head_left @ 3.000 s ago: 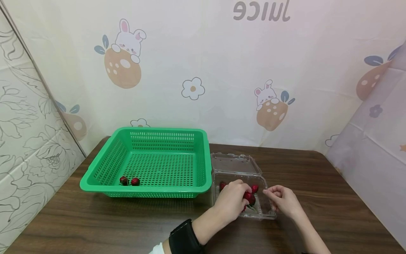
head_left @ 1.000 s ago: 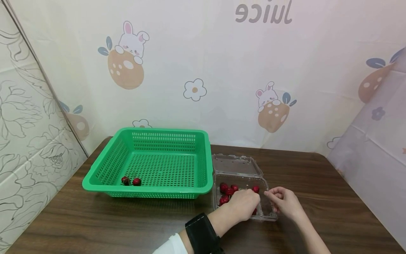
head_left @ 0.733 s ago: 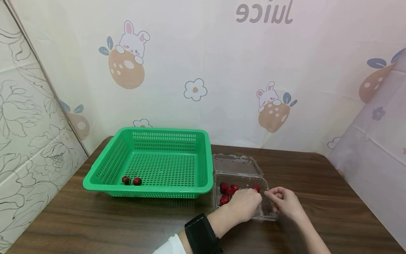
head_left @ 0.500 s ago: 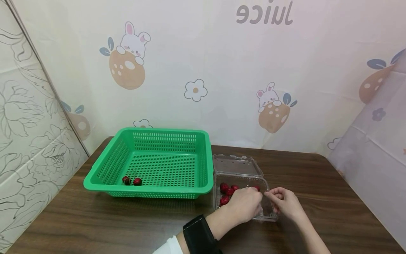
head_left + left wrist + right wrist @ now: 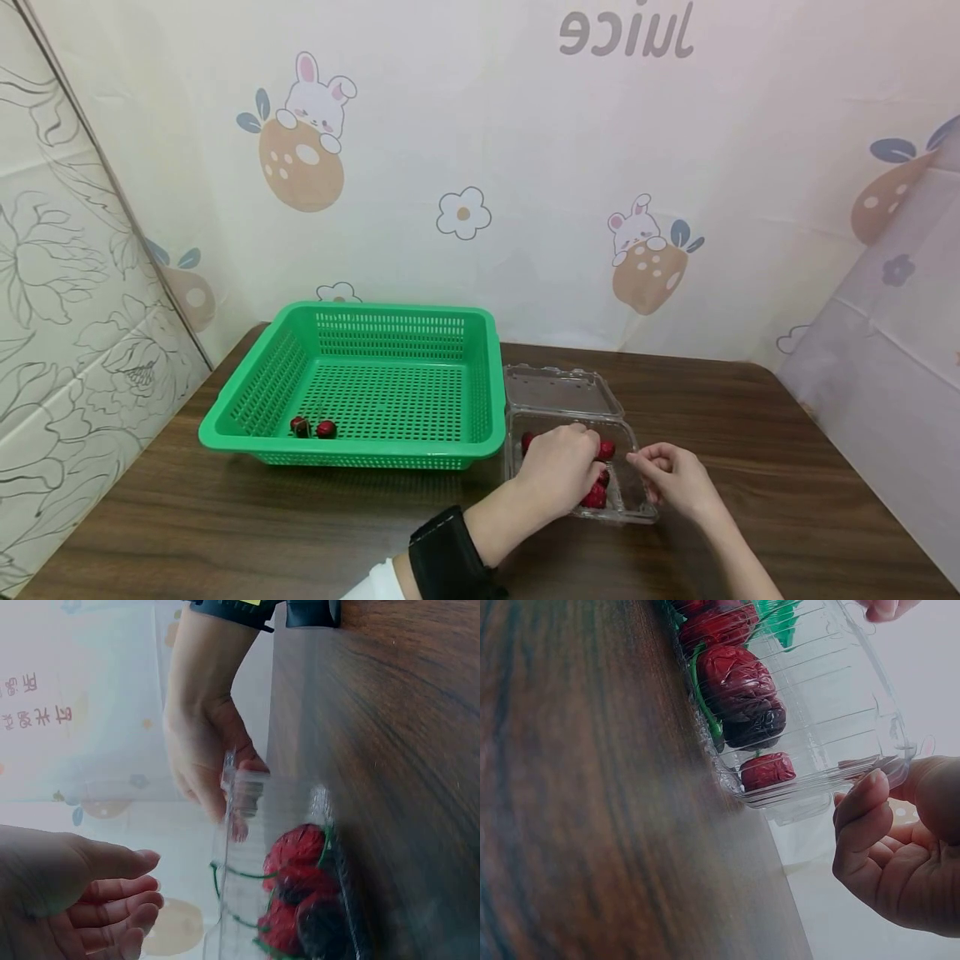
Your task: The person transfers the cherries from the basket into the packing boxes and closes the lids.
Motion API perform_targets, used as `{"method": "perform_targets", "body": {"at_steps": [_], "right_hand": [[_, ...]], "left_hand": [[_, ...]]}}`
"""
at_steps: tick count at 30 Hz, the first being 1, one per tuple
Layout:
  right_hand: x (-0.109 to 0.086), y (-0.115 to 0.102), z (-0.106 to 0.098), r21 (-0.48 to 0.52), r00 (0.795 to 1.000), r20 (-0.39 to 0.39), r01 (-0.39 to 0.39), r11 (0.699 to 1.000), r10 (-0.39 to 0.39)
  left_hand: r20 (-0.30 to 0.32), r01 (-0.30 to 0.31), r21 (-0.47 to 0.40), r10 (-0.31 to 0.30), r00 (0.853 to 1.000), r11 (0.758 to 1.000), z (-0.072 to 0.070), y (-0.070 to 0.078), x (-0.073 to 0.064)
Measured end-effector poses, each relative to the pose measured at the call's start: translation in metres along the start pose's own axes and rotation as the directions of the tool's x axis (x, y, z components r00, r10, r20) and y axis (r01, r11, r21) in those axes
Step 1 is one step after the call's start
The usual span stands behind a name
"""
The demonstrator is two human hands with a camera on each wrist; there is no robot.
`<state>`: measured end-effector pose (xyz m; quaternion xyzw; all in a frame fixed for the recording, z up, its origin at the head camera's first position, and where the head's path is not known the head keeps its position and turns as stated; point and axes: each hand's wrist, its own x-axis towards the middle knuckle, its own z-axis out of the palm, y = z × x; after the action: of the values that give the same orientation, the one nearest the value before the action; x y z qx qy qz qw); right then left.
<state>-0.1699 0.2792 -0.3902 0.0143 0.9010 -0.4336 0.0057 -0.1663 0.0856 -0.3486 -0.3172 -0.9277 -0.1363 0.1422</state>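
My left hand (image 5: 562,471) is over the clear plastic box (image 5: 633,493) and hides part of what lies in it. In the left wrist view that left hand (image 5: 90,892) has loosely bent fingers, thumb apart from them, and nothing between. My right hand (image 5: 675,479) pinches the box's right rim between thumb and bent fingers, as the right wrist view shows for the right hand (image 5: 900,855). Wrinkled, cherry-like red fruits (image 5: 594,497) with green stems lie inside the box, several visible through its wall in the left wrist view.
A green perforated basket (image 5: 390,400) stands left of the box, with two red fruits (image 5: 326,430) near its front wall. The box's hinged lid (image 5: 562,390) lies folded back behind it. A printed curtain (image 5: 525,167) hangs along the table's back edge.
From half a second ago, my left hand has moved left and slightly up over the box, uncovering red fruits at the box's right. My right hand keeps its hold on the rim.
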Motion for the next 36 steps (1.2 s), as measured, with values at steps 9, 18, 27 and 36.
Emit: {"method": "perform_targets", "body": {"at_steps": [9, 18, 27, 36], "right_hand": [[0.0, -0.001, -0.001, -0.001, 1.0, 0.002, -0.013, 1.0, 0.013], [0.0, -0.001, -0.001, 0.0, 1.0, 0.005, -0.007, 1.0, 0.007], [0.001, -0.001, -0.001, 0.0, 1.0, 0.009, -0.009, 1.0, 0.009], [0.001, 0.002, 0.0, 0.02, 1.0, 0.015, -0.003, 1.0, 0.002]], "left_hand": [[-0.062, 0.041, -0.057, -0.044, 0.997, 0.998, -0.013, -0.021, -0.006], [-0.041, 0.135, -0.199, -0.146, 0.988, 0.971, -0.029, -0.045, -0.015], [-0.131, 0.162, -0.314, -0.212, 0.968, 0.935, -0.053, -0.071, -0.026], [-0.102, 0.221, -0.301, -0.262, 0.96, 0.927, -0.065, -0.1, -0.036]]}}
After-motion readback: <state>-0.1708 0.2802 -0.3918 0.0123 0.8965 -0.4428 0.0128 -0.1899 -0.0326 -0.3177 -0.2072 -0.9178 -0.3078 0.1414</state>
